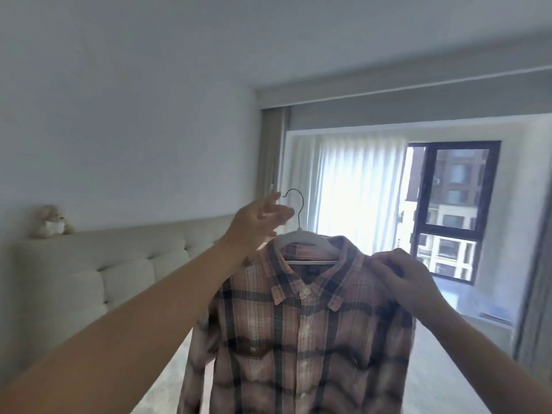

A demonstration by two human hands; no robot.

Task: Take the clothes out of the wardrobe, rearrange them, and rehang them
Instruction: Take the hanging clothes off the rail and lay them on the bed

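Hands and forearms reach forward and up from the bottom of the view, both bare; the left arm stretches long and diagonal from the lower left corner, and the left hand (257,225) is raised beside the neck of one white hanger (304,242), its fingers (273,200) loosely spread and only slightly bent, near the thin metal hook (295,204); whether any fingertip touches the hook or the hanger cannot be told, and the hand grasps nothing plainly; the right arm comes up from the lower right edge, and the right hand (403,282) is curled, fingers and thumb pinching the fabric at the shoulder of one plaid shirt (301,339); the shirt, pink and brown with dark blue stripes, hangs on the hanger in the middle of the view, held up in the air in front of the person, buttoned down the front with its collar buttoned at both tips, its lower part running out of the bottom edge; behind it stands one padded beige headboard (89,270) along the left wall, with one soft toy (50,222) sitting on its top ledge; further back, one sheer white curtain (352,186) glows with daylight beside one dark-framed window (457,210), through which apartment buildings show.
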